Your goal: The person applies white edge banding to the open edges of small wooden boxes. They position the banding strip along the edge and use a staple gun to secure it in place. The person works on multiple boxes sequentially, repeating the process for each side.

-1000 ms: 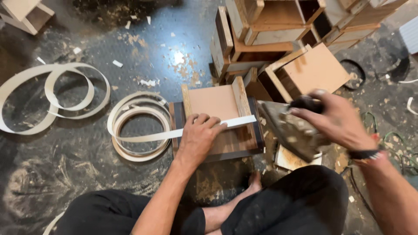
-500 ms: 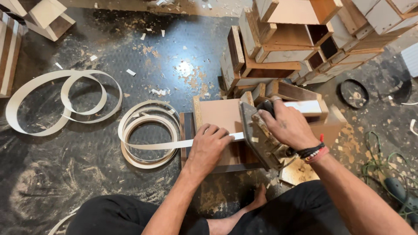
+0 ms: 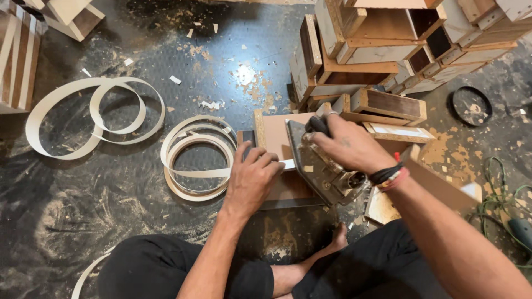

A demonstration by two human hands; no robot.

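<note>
Wooden panel (image 3: pixel 277 138) under 2 hands: left (image 3: pixel 252 177) flat on 1 white strip (image 3: pixel 208 173), right (image 3: pixel 346 147) gripping 1 iron (image 3: pixel 318 166).

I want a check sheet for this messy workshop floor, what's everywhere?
Surface: dark floor, dusty, with sawdust patches and wood chips.
Job's things: a wooden box lies on the floor; a pale strip runs along its edge; a clothes iron sits on that strip.
Clutter: coils of pale strip; white scraps; a black ring.
Hands: left hand presses the strip down flat; right hand grips the iron's handle.
Cables: green cord at the right edge.
Surroundings: stacked wooden boxes behind; more boxes at far left; the person sits cross-legged, bare foot showing.
</note>
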